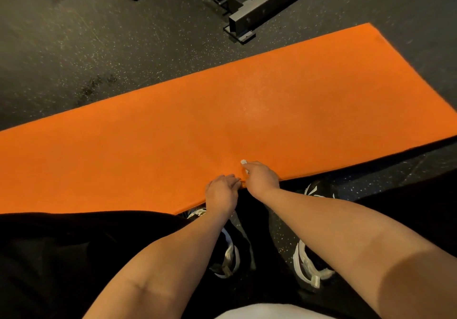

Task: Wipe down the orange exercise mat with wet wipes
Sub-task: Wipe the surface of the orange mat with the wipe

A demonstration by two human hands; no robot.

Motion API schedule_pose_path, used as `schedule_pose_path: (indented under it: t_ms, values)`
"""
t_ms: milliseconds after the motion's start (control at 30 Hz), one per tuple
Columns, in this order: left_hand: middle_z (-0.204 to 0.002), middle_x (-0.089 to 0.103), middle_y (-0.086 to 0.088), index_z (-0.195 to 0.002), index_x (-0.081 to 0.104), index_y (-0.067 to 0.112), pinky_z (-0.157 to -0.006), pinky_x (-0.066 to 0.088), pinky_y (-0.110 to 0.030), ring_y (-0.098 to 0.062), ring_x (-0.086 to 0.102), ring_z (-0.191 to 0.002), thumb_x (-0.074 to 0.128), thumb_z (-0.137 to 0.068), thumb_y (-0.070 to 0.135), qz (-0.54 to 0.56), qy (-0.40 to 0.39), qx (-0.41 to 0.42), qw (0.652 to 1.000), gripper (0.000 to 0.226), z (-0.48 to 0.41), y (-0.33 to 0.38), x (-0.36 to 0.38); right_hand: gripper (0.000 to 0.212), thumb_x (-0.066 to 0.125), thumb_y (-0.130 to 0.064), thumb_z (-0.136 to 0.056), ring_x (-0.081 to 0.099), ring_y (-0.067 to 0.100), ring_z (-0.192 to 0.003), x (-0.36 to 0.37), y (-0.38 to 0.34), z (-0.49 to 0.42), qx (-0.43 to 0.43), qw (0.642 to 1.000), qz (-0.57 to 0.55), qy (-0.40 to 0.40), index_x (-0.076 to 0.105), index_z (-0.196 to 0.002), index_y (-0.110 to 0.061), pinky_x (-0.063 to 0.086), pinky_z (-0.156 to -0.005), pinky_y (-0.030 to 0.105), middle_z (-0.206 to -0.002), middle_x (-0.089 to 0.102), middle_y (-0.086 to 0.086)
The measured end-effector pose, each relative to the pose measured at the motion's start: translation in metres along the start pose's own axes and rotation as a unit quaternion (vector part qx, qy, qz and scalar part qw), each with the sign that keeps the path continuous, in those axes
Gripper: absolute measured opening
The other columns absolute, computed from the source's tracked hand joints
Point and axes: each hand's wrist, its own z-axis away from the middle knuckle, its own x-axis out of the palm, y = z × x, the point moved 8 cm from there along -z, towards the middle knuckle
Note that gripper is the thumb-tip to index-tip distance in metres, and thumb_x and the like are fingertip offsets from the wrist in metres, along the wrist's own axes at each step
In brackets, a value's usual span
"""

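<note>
Head view: the right hand (261,177) grasps a white wet wipe (243,162) at the near edge of the orange mat (222,120). The left hand (222,191), just beside, pinches that edge. Keep the pinch firm and stroke outward from it.

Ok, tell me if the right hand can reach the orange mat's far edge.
Probably, with a lean: the right hand, gripping a small white wipe, sits at the near edge of the flat orange exercise mat, and nothing lies between.
</note>
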Motion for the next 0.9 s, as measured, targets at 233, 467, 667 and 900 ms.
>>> schedule_pose_path:
  t_ms: [233,467,667,900]
  values:
    - [-0.116,0.074,-0.005,-0.115,0.076,0.015,-0.094,0.051,-0.04,-0.025,0.066,-0.108,0.059,-0.102,0.026,0.122,0.043,0.002,0.992,0.024,-0.006,0.025,-0.035,0.042,0.041,-0.017,-0.105,0.055,0.028,-0.124,-0.034,-0.013,0.0,-0.007,0.998,-0.032,0.058,0.059,-0.141,-0.027,0.048,-0.1,0.044,-0.146,0.055,0.0]
    - [-0.078,0.066,-0.024,-0.073,0.06,0.019,-0.054,0.028,-0.034,-0.022,0.043,-0.058,0.054,-0.101,0.019,0.156,0.024,0.043,0.987,0.028,-0.026,0.067,-0.037,0.035,0.042,-0.021,-0.107,0.052,0.031,-0.125,-0.075,-0.009,-0.006,0.033,0.99,-0.062,0.123,0.067,-0.132,-0.027,0.047,-0.103,0.047,-0.144,0.056,0.002]
    - [-0.108,0.075,-0.005,-0.099,0.079,0.031,-0.085,0.054,-0.047,-0.027,0.068,-0.101,0.06,-0.099,0.028,0.144,-0.042,0.05,0.987,0.019,-0.038,0.055,-0.005,0.042,0.044,-0.016,-0.107,0.056,0.03,-0.122,-0.062,0.008,-0.01,0.035,0.997,-0.046,0.047,0.053,-0.146,-0.028,0.054,-0.094,0.046,-0.152,0.048,0.002]
    - [-0.13,0.063,-0.004,-0.13,0.063,0.021,-0.102,0.045,-0.046,-0.032,0.053,-0.125,0.05,-0.103,0.03,0.076,0.021,-0.006,0.997,0.031,-0.037,0.025,-0.002,0.033,0.035,-0.019,-0.109,0.034,0.024,-0.124,-0.042,0.007,-0.005,0.011,0.998,0.02,0.051,0.049,-0.138,-0.012,0.037,-0.1,0.039,-0.144,0.038,0.006]
